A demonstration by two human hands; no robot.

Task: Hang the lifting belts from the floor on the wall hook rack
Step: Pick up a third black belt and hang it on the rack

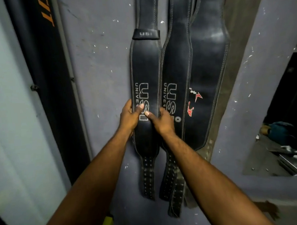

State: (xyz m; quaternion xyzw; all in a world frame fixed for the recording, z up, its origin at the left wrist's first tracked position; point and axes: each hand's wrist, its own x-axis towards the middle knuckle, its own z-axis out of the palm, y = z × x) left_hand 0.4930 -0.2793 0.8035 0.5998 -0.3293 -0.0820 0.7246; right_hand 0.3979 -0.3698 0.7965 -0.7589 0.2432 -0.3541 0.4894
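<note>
Three black leather lifting belts hang side by side down a grey-blue wall. The left belt carries white USI lettering. My left hand grips its left edge with the thumb across the front. My right hand grips its right edge, thumb also on the front. A second USI belt hangs just to the right, partly behind my right hand. A third belt with red markings hangs furthest right. The hook rack lies above the frame, out of sight.
A dark vertical panel with orange lettering stands left of the belts, next to a pale wall. A grey pillar rises on the right. Beyond it, an opening shows clutter on the floor. The belts' punched strap ends dangle near the bottom.
</note>
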